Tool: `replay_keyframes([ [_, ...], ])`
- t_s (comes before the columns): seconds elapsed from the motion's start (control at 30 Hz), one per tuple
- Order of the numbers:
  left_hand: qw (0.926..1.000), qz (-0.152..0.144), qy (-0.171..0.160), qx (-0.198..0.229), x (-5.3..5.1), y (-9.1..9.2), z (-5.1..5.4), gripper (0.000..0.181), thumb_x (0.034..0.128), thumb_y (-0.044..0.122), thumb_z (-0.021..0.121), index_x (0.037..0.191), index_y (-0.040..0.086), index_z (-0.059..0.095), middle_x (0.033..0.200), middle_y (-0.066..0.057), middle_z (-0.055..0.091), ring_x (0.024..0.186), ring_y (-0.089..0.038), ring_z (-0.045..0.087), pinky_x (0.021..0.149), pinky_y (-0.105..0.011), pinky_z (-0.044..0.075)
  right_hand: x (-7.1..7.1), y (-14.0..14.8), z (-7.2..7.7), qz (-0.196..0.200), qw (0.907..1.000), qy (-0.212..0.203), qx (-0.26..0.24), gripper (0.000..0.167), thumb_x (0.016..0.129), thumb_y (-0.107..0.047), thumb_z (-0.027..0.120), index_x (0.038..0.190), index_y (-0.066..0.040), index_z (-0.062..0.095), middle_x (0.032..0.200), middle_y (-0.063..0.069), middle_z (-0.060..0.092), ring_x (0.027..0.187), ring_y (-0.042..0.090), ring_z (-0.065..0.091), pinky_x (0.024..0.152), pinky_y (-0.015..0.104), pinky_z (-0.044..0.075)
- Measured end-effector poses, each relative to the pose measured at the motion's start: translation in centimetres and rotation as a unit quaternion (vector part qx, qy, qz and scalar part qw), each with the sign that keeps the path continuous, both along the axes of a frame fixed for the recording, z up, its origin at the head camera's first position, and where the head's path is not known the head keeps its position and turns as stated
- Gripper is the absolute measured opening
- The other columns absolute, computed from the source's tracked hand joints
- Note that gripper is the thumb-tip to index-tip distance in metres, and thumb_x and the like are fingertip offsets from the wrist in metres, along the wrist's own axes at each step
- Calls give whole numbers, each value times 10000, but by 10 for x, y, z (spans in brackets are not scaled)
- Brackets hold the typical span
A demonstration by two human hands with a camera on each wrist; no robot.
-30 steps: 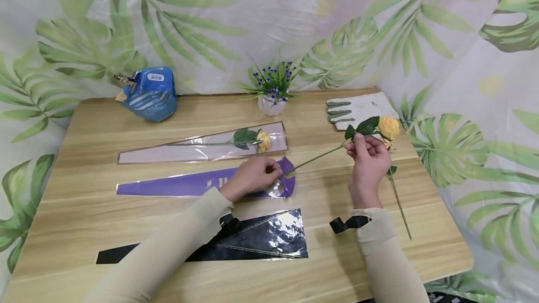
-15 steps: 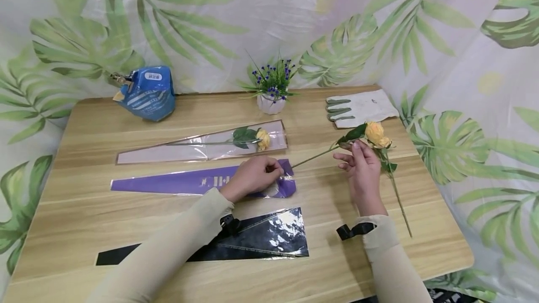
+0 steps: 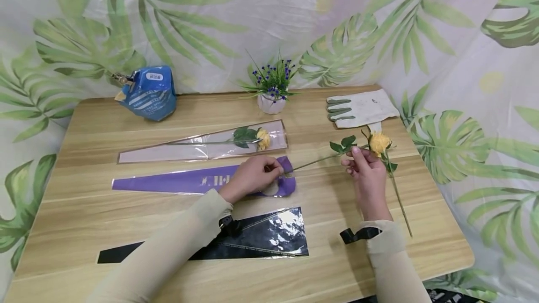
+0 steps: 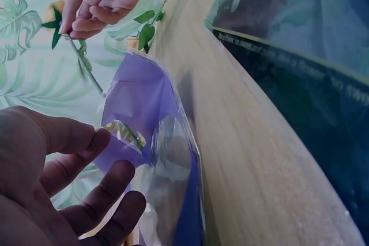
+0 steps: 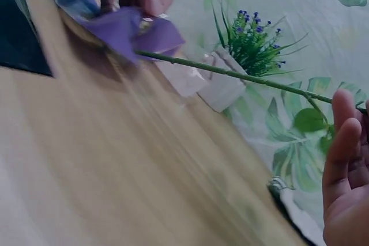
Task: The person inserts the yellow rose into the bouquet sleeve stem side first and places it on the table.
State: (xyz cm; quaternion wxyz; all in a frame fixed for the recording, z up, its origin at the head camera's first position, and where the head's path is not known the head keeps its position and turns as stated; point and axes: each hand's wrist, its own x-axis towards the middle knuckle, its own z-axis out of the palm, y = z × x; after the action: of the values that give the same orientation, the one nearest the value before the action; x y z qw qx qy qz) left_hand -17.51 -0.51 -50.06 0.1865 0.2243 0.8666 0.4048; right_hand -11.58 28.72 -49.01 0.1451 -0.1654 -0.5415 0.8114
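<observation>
In the head view, my left hand (image 3: 254, 176) pinches the edge of a purple flower sleeve (image 3: 168, 182) at its wide mouth; the left wrist view has the purple film (image 4: 141, 87) standing open past thumb and forefinger. My right hand (image 3: 370, 179) pinches a yellow artificial rose (image 3: 380, 143) by its stem just under the bloom. That green stem (image 5: 230, 73) slants down to the sleeve's mouth, its lower end among the purple film; how far inside it reaches is hidden. A second rose with a bare stem (image 3: 400, 205) lies on the table behind the right hand.
A clear-fronted sleeve (image 3: 143, 155) holding a yellow rose lies beyond the purple one. Nearer me lies a black sleeve (image 3: 269, 237), partly under my left forearm. At the back are a blue bag (image 3: 149, 95), a potted plant (image 3: 271, 102) and a white glove (image 3: 366, 109).
My right hand has come slightly nearer to me and the rose's bloom has dropped lower and turned, its leaves now facing differently. My left hand has stayed at the purple sleeve's mouth.
</observation>
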Motion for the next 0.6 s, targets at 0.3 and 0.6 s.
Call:
replay_keyframes([
  [0.3,9988,17,-136,470,0,1,4,182,1008,283,641,952,160,763,918,60,667,862,-154,600,813,-375,482,9,-21,-12,-178,9994,141,-245,168,924,-197,775,916,-58,682,877,74,714,657,192,674,550,225,454],
  [0.6,9979,15,-253,592,-1,1,5,168,1000,268,658,944,151,764,930,42,665,884,-165,603,841,-382,480,15,-27,-17,267,9979,466,-352,288,982,-224,696,1168,-4,691,931,71,720,691,181,670,595,243,461],
])
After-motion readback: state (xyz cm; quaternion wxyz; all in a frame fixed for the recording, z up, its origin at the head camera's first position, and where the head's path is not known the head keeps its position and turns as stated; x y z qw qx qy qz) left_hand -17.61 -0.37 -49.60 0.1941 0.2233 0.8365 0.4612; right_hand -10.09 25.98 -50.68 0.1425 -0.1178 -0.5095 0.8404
